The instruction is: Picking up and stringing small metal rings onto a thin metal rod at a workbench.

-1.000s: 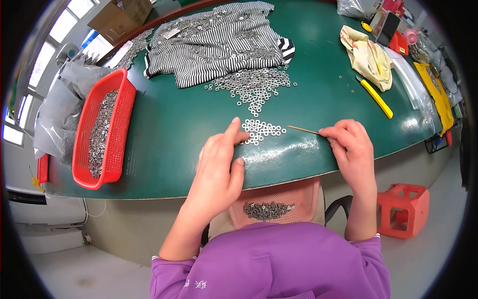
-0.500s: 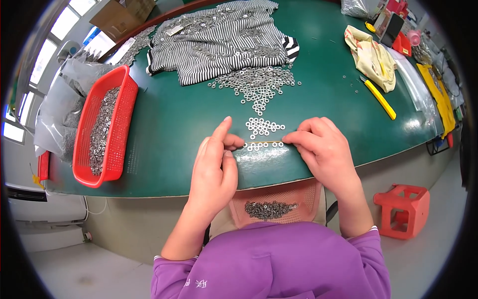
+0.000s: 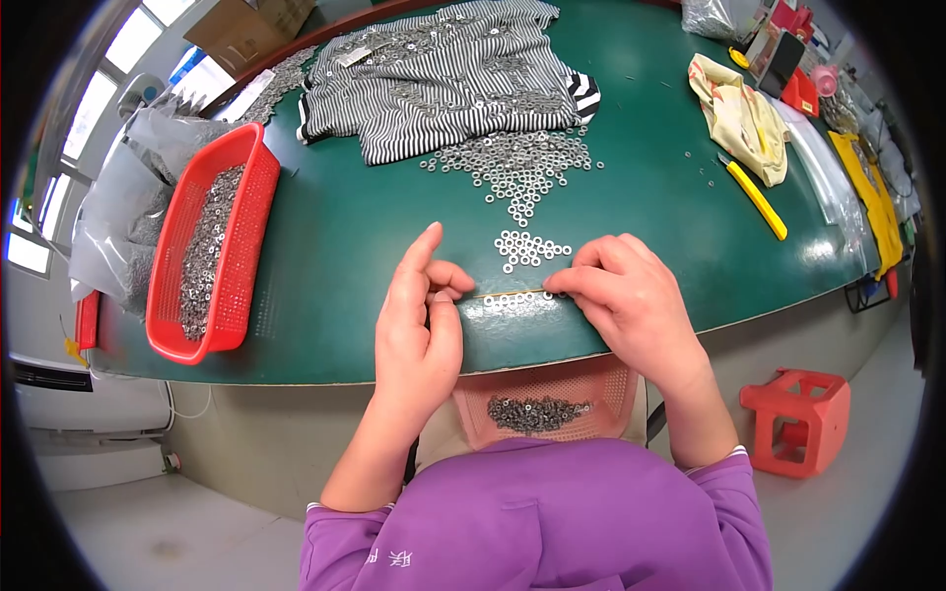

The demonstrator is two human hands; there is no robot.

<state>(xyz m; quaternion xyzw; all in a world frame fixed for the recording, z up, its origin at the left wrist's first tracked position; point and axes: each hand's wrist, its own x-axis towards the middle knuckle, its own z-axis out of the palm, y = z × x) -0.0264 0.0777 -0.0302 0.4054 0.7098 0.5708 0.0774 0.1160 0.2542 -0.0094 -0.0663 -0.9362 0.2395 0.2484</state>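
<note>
At frame centre we see our left hand (image 3: 419, 325) and right hand (image 3: 631, 305) pinching a thin rod (image 3: 512, 295) strung with washers (image 3: 532, 248) on the green bench (image 3: 335, 246).

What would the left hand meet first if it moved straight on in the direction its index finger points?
Probably bare green table first; the left hand points up the picture, slightly right, so further on it likely reaches the scattered washers below the striped cloth.

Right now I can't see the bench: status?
Left hand and right hand pinch a thin rod strung with washers. Loose washers just beyond. Nothing blocking.
</note>
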